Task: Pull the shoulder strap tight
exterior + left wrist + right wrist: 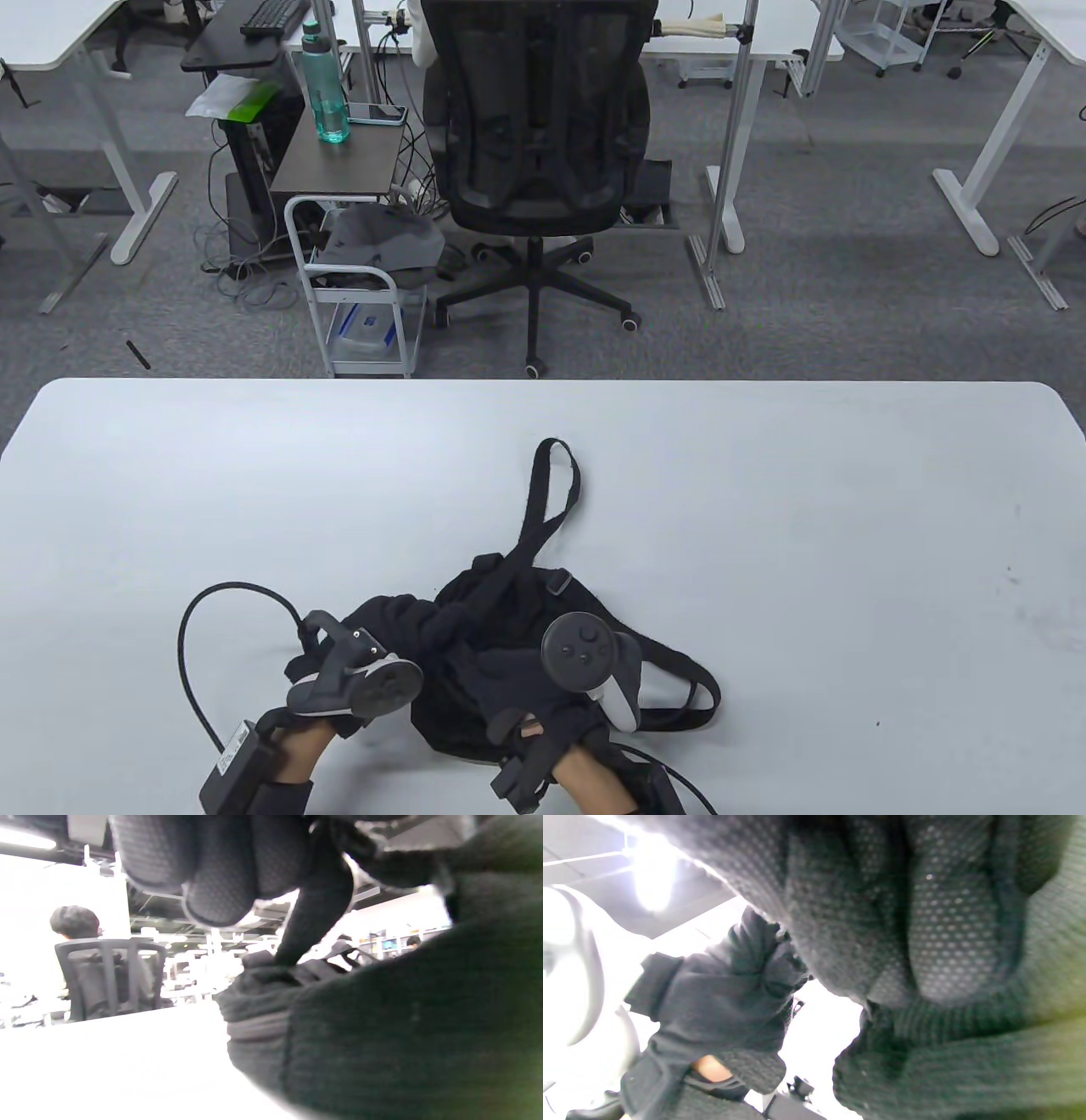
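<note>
A black fabric bag (501, 620) lies crumpled on the white table (764, 509) near the front edge. A long thin strap loop (551, 501) runs away from it, and a wider shoulder strap (679, 688) curves at its right side. My left hand (339, 679) is at the bag's left edge, clenched in the right wrist view (725, 997); its fingers (220, 870) curl above the bag (403, 1027). My right hand (543, 696) lies on the bag's middle, its fingers (865, 921) curled into the knit fabric (967, 1052). The trackers hide both grips from above.
A black cable (191, 628) loops on the table left of my left hand. Beyond the table's far edge stand an office chair (534, 127) and a small white cart (361, 289). White tabletop stretches to the left, right and far side.
</note>
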Tool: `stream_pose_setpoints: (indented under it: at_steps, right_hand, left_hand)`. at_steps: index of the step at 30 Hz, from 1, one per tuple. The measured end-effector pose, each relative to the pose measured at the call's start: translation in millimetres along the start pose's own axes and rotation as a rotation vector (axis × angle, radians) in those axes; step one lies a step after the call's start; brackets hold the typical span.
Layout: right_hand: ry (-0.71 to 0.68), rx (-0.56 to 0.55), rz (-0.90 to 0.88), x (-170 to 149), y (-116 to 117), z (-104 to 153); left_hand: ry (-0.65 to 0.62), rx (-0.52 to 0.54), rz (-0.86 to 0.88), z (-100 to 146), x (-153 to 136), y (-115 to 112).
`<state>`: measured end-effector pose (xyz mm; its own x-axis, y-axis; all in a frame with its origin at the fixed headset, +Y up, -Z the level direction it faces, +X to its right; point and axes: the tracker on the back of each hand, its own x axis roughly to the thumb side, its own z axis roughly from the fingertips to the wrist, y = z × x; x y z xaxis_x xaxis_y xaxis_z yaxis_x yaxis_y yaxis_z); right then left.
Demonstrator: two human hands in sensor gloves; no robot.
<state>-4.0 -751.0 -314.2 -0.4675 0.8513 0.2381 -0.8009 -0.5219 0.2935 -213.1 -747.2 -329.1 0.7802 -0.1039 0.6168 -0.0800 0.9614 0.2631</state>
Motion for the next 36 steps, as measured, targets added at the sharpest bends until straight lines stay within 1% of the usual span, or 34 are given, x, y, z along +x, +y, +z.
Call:
stream_pose_setpoints:
  at_steps: [1,3,5,6,9,10,12,14,17,20,24,26,28,29,34,36]
  right_hand:
    - [0.006,0.015,0.006,-0.6,1.1,-0.9]
    - [0.019,0.033,0.009,-2.2,0.5,-1.1]
    - [0.021,0.016,0.001,-4.8,-2.7,-0.8]
    - [0.009,-0.011,0.004,-5.3,-4.6,-1.0]
    - [0.001,-0.004,-0.004,-5.8,-3.9,-1.0]
    - [-0.002,-0.019,-0.011,-5.6,-2.5,-0.3]
    - [-0.009,-0.035,-0.039,-3.7,-2.3,1.0]
    - [-0.010,-0.039,-0.051,-4.4,-2.4,1.3]
    - [-0.006,-0.049,-0.083,-5.2,-4.2,0.2]
    - [-0.016,-0.019,-0.088,-6.7,-4.7,0.1]
    - [-0.018,-0.004,-0.064,-6.8,-4.0,-1.5]
    - [-0.016,0.007,-0.072,-5.8,-4.5,-2.2]
    - [-0.013,0.025,-0.064,-5.2,-4.2,-2.6]
    - [-0.008,0.039,-0.057,-4.6,-4.2,-3.0]
    - [0.008,0.099,-0.055,-4.8,-6.4,-2.9]
    - [0.012,0.103,-0.070,-7.4,-6.4,-4.2]
  left_hand:
    - [-0.002,0.001,0.013,0.1,1.9,0.4]
    - [-0.010,0.002,-0.027,1.5,7.5,3.4]
    - [-0.031,0.034,-0.054,2.0,12.5,8.7]
    - [-0.045,0.061,-0.032,1.3,16.1,11.4]
    - [-0.072,0.077,0.045,-0.2,25.3,15.3]
    - [-0.086,0.085,0.072,-0.8,30.5,16.6]
    - [-0.077,0.055,0.045,-1.0,32.3,16.9]
    - [-0.079,0.083,0.096,-0.2,29.8,17.7]
    - [-0.068,0.072,0.212,-0.8,25.8,17.0]
    - [-0.060,0.031,0.231,-2.7,25.7,14.1]
    - [-0.073,0.023,0.106,-0.9,27.1,11.1]
    - [-0.088,0.041,0.007,0.1,27.3,10.1]
    - [-0.103,0.060,-0.054,0.4,26.0,9.7]
    - [-0.110,0.063,-0.064,0.9,24.9,9.6]
    - [-0.066,0.052,-0.114,4.2,7.8,6.6]
    - [-0.047,0.062,-0.102,6.7,2.7,6.7]
